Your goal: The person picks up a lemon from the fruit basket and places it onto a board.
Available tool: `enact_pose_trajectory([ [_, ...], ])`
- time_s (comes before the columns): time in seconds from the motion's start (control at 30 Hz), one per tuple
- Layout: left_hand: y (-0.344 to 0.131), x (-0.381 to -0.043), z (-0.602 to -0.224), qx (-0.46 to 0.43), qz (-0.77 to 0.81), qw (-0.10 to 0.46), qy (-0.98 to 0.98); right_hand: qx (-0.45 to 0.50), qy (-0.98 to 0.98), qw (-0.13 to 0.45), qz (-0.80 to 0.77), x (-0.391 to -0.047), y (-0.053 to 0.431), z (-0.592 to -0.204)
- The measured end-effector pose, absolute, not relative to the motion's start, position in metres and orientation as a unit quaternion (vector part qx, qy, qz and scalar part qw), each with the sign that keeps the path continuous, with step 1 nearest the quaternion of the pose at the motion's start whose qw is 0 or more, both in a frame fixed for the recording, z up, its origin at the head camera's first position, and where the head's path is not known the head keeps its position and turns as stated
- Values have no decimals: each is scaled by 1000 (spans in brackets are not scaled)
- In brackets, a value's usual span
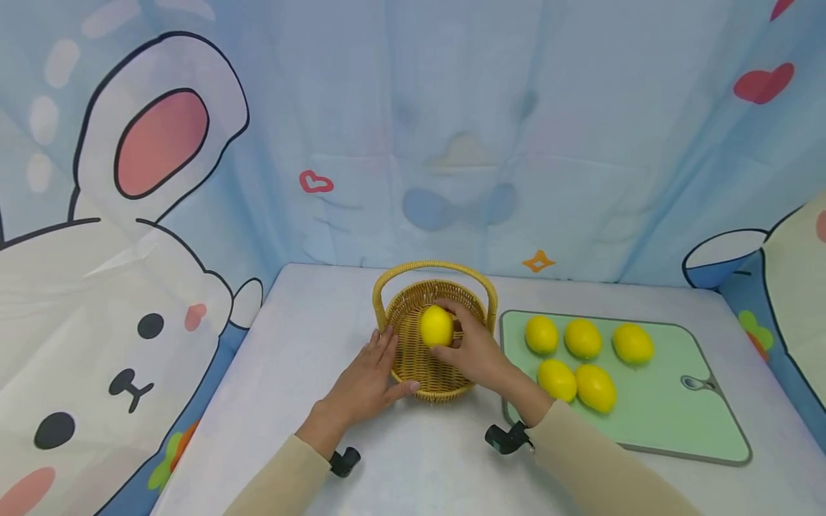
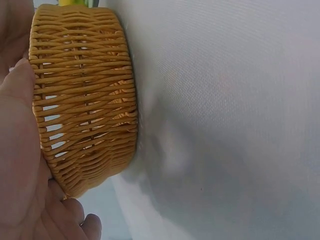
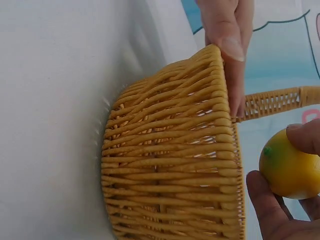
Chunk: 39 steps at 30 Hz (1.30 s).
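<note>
A yellow lemon is pinched between the thumb and fingers of my right hand. The right hand holds it over the inside of a round wicker basket with an arched handle. In the right wrist view, the lemon shows a green tip and is beside the basket's rim. My left hand rests against the basket's left and near side, its fingers fairly straight near the handle's foot, its thumb spread along the near rim. The left wrist view shows the woven wall beside that hand.
Right of the basket, a light green cutting board with a grey edge lies on the white table. Several lemons sit on its left part. A blue cartoon curtain hangs behind the table.
</note>
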<state>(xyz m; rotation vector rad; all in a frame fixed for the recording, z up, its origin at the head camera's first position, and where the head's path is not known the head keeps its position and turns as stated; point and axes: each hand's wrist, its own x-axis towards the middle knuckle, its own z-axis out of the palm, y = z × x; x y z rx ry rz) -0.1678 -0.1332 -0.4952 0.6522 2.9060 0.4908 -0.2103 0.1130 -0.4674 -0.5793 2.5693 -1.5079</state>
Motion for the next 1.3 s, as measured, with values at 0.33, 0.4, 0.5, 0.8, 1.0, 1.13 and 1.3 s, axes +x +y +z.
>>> enact_pose_trajectory([
  [0.33,-132,-167,-494,207,170,70,961,-197,820,53,-535,-186,142,-458],
  [0.4,-132,-167,-494,208,169,71,961,-196,819,52,-536,-180,151,-456],
  [0.5,-132,-168,-495,212,171,70,960,-193,827,45,-526,-169,166,-453],
  [0.8,-133,-166,-495,212,179,72,958,-149,869,-11,-472,-148,225,-445],
  [1.0,-134,-166,-496,212,185,72,957,-101,896,-31,-431,-140,270,-447],
  [1.13,-134,-165,-495,210,190,75,956,-77,904,-41,-419,-136,300,-453],
  [1.3,-134,-166,-494,210,193,76,956,-53,913,-50,-401,-132,335,-465],
])
